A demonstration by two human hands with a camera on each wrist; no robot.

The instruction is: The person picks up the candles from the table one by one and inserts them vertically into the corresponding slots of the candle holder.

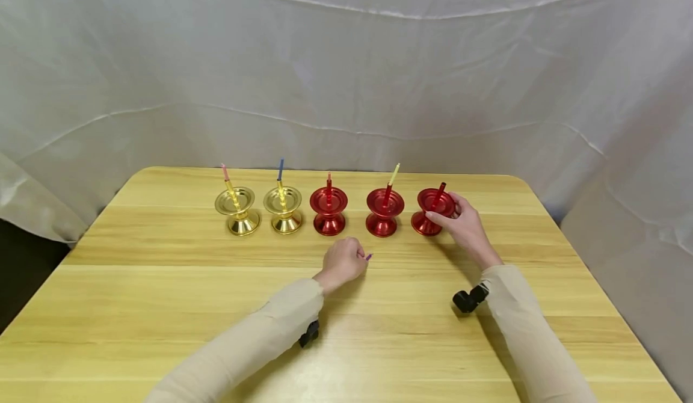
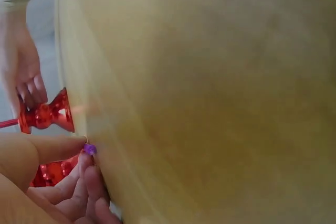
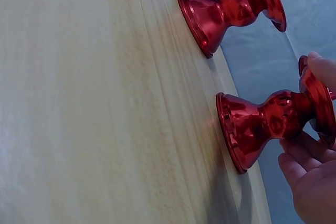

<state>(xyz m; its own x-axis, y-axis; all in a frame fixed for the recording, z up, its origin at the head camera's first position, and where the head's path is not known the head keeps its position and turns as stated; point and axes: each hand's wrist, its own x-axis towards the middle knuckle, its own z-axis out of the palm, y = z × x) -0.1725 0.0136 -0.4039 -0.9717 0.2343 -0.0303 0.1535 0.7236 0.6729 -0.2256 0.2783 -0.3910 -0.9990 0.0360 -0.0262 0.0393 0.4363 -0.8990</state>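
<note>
My left hand (image 1: pixel 343 263) is above the middle of the table, in front of the row of candle holders. Its thumb and fingers pinch a small purple candle (image 2: pixel 90 149), of which only one end shows. At the right end of the row, my right hand (image 1: pixel 468 228) holds a shiny red candle holder (image 3: pixel 247 129) by its dish, with the thumb at the near rim and the fingers round the far side. That holder stands upright on its flared base, and from its dish rises a bare dark red tube (image 1: pixel 439 195).
Left of it stand a red holder (image 1: pixel 382 227) with a yellow candle (image 1: pixel 395 173), another red holder (image 1: pixel 329 225) with a short pink candle, and two gold holders (image 1: pixel 286 222) with blue and pink candles. The wooden table (image 1: pixel 390 343) backs onto a pale curtain (image 1: pixel 346 66).
</note>
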